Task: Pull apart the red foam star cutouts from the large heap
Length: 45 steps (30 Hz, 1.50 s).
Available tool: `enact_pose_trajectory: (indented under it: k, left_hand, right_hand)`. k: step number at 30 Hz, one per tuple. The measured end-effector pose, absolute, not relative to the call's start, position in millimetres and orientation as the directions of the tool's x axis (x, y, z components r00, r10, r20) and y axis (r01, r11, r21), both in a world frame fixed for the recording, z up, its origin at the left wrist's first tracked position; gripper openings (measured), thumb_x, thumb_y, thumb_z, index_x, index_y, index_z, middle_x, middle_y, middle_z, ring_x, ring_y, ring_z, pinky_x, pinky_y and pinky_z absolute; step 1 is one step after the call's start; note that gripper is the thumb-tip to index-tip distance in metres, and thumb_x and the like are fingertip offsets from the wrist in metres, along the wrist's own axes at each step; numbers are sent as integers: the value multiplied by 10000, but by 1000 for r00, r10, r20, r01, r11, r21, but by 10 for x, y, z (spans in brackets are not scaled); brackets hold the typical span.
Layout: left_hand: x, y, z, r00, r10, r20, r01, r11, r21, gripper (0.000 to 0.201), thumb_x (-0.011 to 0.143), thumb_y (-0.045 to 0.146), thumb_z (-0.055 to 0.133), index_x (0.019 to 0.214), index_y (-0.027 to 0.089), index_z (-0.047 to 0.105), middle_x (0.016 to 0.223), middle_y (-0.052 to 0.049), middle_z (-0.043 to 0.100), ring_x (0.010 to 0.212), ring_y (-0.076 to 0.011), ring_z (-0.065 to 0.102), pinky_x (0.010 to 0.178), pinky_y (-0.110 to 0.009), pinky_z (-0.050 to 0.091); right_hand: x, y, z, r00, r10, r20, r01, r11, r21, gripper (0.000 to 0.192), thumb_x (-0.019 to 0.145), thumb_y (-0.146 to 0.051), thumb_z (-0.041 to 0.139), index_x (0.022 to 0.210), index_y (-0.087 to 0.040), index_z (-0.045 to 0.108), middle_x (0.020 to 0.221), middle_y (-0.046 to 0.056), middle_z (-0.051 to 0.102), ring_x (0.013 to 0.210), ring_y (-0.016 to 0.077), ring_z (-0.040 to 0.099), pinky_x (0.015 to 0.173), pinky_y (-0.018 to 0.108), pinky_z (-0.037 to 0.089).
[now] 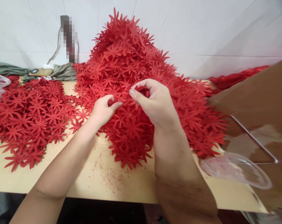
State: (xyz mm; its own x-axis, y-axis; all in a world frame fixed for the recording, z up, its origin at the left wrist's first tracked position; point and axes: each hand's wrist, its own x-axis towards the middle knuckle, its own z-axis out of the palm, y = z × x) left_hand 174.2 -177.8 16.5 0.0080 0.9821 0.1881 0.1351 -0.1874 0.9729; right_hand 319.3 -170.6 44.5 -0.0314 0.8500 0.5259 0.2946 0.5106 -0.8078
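Observation:
A tall heap of red flower-shaped cutouts (124, 59) with narrow petals rises in the middle of the table, and both my hands are in front of it. My left hand (104, 109) is closed in a pinch, with red petals at the fingertips. A little higher and to the right, my right hand (153, 98) is curled with thumb and forefinger together around a red flower cutout (144, 91). The two hands are apart by a small gap. Red on red, the exact outline of what each hand holds is hard to make out.
A lower pile of red flower cutouts (35, 115) spreads at the left. Red crumbs (112, 175) dot the tan tabletop (84, 177). At the right stand a brown cardboard box (260, 102) and a clear plastic lid (239, 171). Green cloth (63, 72) lies along the white wall.

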Motion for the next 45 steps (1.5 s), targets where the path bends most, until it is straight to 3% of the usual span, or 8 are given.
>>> enact_pose_trajectory:
  k: [7, 14, 17, 21, 26, 36, 40, 45]
  left_hand:
    - [1769, -1774, 267, -53, 998, 23, -143, -30, 989, 226, 808, -9, 434, 816, 188, 544, 656, 45, 544, 583, -78, 553, 599, -196, 445]
    - [1776, -1912, 359, 43, 992, 120, -205, -109, 973, 109, 808, 257, 646, 743, 180, 603, 594, 48, 515, 594, -75, 527, 622, -194, 458]
    - [1783, -1915, 349, 54, 987, 150, -190, -137, 972, 117, 736, 199, 712, 714, 169, 601, 646, 40, 567, 683, -76, 559, 686, -184, 470]
    - [1767, -1871, 312, 10, 987, 161, -170, -157, 973, 134, 737, 160, 696, 679, 168, 576, 649, 46, 548, 621, -60, 497, 648, -184, 429]
    - [1734, -1821, 281, -38, 982, 184, -148, -187, 971, 128, 786, 147, 633, 694, 172, 548, 610, 61, 466, 531, -48, 378, 562, -184, 351]
    - [1789, -1793, 260, -137, 953, 270, -46, -278, 959, 129, 791, 80, 580, 715, 167, 522, 711, 37, 545, 686, -68, 493, 724, -182, 417]
    - [1803, -1782, 244, -162, 961, 223, -140, -246, 959, 120, 821, 129, 584, 727, 168, 521, 720, 43, 530, 672, -52, 478, 724, -168, 417]
    - [1779, -1863, 309, -37, 994, 104, -314, -110, 943, 79, 802, 218, 655, 838, 175, 601, 704, 42, 559, 594, -44, 472, 627, -166, 417]
  right_hand:
    - [3189, -1611, 334, 79, 864, 496, 205, 473, -857, 337, 718, -510, 688, 712, -241, 485, 609, -28, 487, 573, 125, 483, 550, 304, 419]
    - [3108, -1653, 360, -2, 887, 462, 257, 447, -857, 467, 664, -645, 676, 630, -238, 448, 554, -35, 423, 547, 112, 417, 533, 294, 372]
    - [3089, -1652, 342, -54, 902, 427, 218, 428, -877, 519, 643, -720, 636, 634, -238, 444, 541, -41, 395, 539, 110, 409, 525, 285, 361]
    - [3093, -1645, 318, -113, 929, 352, 156, 366, -917, 540, 658, -762, 578, 655, -236, 460, 533, -44, 394, 520, 106, 406, 500, 271, 344]
    - [3112, -1681, 380, -217, 921, 323, 128, 355, -926, 531, 537, -667, 744, 743, -212, 562, 625, -39, 509, 592, 99, 468, 535, 253, 380]
    - [3133, -1719, 440, -294, 925, 243, 121, 288, -950, 407, 570, -498, 805, 683, -168, 595, 587, -44, 498, 588, 88, 467, 554, 250, 367]
    - [3151, -1723, 446, -304, 922, 239, 120, 286, -951, 383, 571, -473, 809, 674, -161, 612, 558, -55, 470, 563, 78, 428, 560, 251, 355]
    - [3160, -1709, 444, -238, 933, 270, 94, 299, -950, 362, 552, -417, 831, 649, -154, 601, 590, -45, 505, 569, 72, 433, 583, 253, 370]
